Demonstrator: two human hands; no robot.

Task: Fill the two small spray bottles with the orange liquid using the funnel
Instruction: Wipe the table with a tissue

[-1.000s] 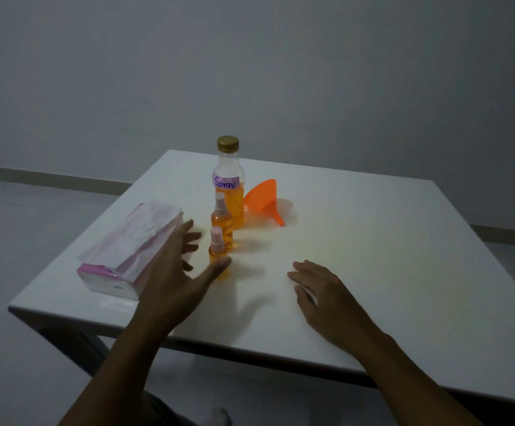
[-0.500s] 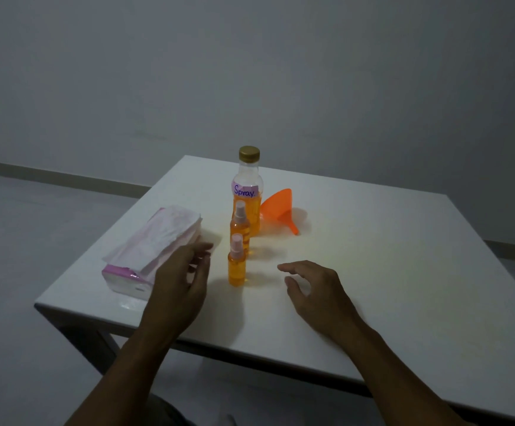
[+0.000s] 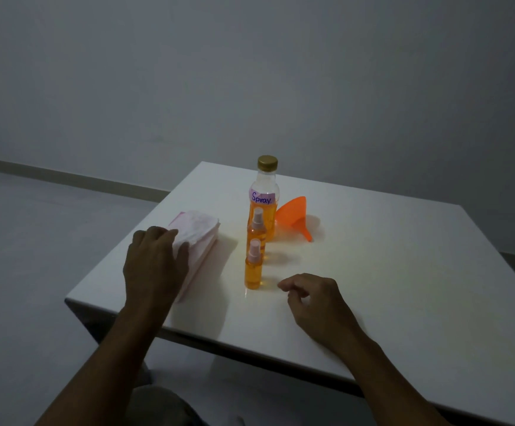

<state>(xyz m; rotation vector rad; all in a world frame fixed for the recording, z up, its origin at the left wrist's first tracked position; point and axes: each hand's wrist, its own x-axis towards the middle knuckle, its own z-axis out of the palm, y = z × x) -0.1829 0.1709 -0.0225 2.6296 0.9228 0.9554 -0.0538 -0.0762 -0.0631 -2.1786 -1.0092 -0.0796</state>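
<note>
Dim grey room, white table (image 3: 388, 272) against plain wall. Three bottles in a line near table's left-middle: big capped bottle (image 3: 264, 204) labelled "Spray", about half full of orange liquid, at the back; far spray bottle (image 3: 257, 230) just in front of it; near spray bottle (image 3: 253, 269) closest to the edge. Both small ones capped, upright, looking orange nearly to the shoulder, so probably filled already. Orange funnel (image 3: 293, 218) lying on its side just right of big bottle, spout toward the near right. Tissue pack (image 3: 199, 241) left of the bottles.

Left hand (image 3: 155, 269) lying over tissue pack, fingers curved around its near corner, thumb against its side; real grasp or mere resting, cannot tell. Right hand (image 3: 317, 298) loosely curled on table just right of near spray bottle, holding nothing.

Likely step: wipe-up or tidying. Advice: pull one tissue with left, pin pack down if it lifts; keep right hand clear of near bottle, narrow base, tips easily. Check caps tight before wiping.
</note>
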